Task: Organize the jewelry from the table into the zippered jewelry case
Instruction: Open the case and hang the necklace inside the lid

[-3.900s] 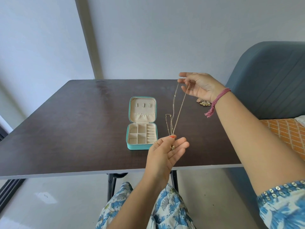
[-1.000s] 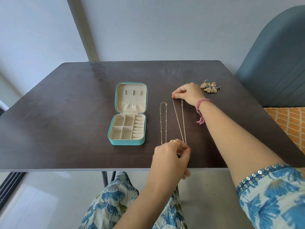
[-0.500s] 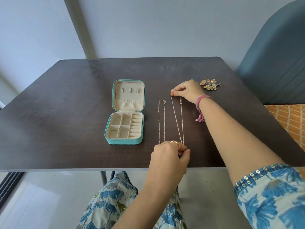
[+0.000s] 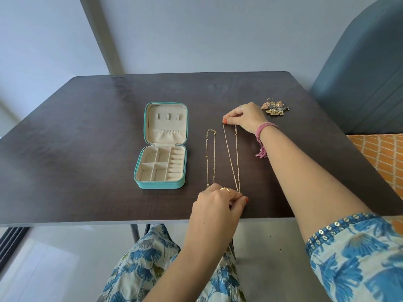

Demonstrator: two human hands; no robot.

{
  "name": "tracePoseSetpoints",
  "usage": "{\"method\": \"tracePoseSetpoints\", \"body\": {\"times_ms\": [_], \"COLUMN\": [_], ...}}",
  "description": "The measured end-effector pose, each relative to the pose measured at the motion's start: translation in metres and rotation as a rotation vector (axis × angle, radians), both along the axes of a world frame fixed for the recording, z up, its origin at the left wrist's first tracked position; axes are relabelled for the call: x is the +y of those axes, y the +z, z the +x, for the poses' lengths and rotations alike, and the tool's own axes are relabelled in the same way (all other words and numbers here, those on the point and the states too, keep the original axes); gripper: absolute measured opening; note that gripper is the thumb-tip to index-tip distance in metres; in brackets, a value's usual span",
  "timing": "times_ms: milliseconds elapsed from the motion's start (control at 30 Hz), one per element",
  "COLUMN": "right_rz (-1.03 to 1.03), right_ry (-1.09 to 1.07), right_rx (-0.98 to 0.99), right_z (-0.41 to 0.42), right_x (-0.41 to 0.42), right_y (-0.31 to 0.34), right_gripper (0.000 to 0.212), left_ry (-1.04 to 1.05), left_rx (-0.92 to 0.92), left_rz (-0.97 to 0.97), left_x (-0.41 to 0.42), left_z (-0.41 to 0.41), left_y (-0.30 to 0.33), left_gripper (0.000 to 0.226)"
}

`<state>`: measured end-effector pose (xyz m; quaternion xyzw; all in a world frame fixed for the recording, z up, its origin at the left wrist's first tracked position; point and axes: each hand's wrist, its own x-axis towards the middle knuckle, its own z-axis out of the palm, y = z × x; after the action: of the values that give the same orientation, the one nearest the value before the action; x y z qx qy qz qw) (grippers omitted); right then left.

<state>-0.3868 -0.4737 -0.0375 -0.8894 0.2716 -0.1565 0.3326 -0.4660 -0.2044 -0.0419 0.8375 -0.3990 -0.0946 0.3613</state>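
A teal zippered jewelry case [image 4: 161, 184] lies open on the dark table [image 4: 76, 149], its cream compartments bare. To its right two thin gold chains lie stretched along the table: a beaded chain [image 4: 210, 158] and a longer plain chain [image 4: 233, 158]. My right hand [image 4: 244, 116] pinches the far end of the plain chain. My left hand [image 4: 220, 203] pinches the near ends of the chains by the table's front edge; the pinched parts are hidden under its fingers.
A small heap of gold earrings and rings [image 4: 275, 107] sits just right of my right hand. A blue-grey padded chair back [image 4: 362, 79] stands at the right, with an orange patterned cushion [image 4: 383, 158] below it. Table legs [image 4: 135, 231] show under the front edge.
The chains were held up in the air, then laid down flat and pulled straight on the table. Over the last second both hands stay at the chain ends, barely moving.
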Motion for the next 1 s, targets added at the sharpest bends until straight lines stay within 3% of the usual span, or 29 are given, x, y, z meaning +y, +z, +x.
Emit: {"method": "tracePoseSetpoints", "body": {"times_ms": [267,467,600,833,1000], "right_rz": [0.036,0.122,0.267,0.483,0.287], "right_ry": [0.008,0.015,-0.020,-0.092,-0.101], "right_rx": [0.008,-0.010,-0.108,-0.261,-0.188], "right_z": [-0.002,-0.002,-0.006,-0.026,-0.039], "right_x": [-0.002,-0.006,-0.011,0.001,0.011], "right_y": [-0.001,-0.002,-0.003,0.002,0.014], "right_gripper": [0.023,0.019,0.018,0.022,0.016], "left_ry": [0.004,-0.034,0.083,0.145,0.174], "left_rx": [-0.012,0.096,0.172,0.331,0.348], "left_rz": [-0.004,-0.034,-0.192,-0.363,-0.438], "left_x": [0.002,0.019,0.039,0.059,0.059], "left_z": [0.002,0.012,0.031,0.049,0.052], "left_y": [0.001,0.014,0.015,0.001,-0.006], "left_gripper": [0.024,0.029,0.011,0.008,0.007]}}
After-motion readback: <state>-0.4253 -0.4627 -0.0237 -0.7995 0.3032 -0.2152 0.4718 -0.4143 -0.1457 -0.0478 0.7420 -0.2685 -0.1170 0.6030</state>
